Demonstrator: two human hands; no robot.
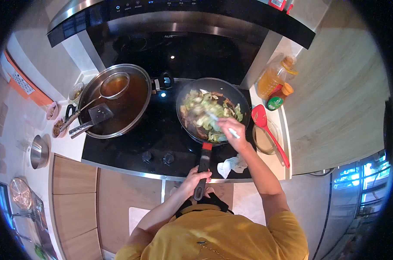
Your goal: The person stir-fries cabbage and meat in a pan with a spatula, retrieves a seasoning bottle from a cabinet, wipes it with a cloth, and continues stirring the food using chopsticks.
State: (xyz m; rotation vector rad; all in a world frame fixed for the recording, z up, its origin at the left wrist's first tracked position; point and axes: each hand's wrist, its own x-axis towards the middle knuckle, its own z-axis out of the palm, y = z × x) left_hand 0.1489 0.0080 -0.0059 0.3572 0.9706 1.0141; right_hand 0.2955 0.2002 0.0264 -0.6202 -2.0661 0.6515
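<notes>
A dark frying pan [243, 97] sits on the right side of the black stove, holding chopped pale-green vegetables and browned pieces [209, 108]. My left hand [194, 181] is wrapped round the pan's black handle [203, 167], which has a red section near the pan. Over the pan's lower right, my right hand [232, 130] is closed on a utensil with a white and light-blue handle [234, 134]. Its head is smeared by motion among the vegetables, so I cannot tell its exact kind. A crumpled white cloth [232, 165] lies below my right hand on the stove's front edge.
On the left burner stands a wide pot [135, 113] of brown liquid, with a strainer [114, 86] and a metal turner [92, 120] across it. A red spatula [272, 136], an oil bottle [272, 78] and a green-labelled jar [279, 98] stand or lie on the right counter.
</notes>
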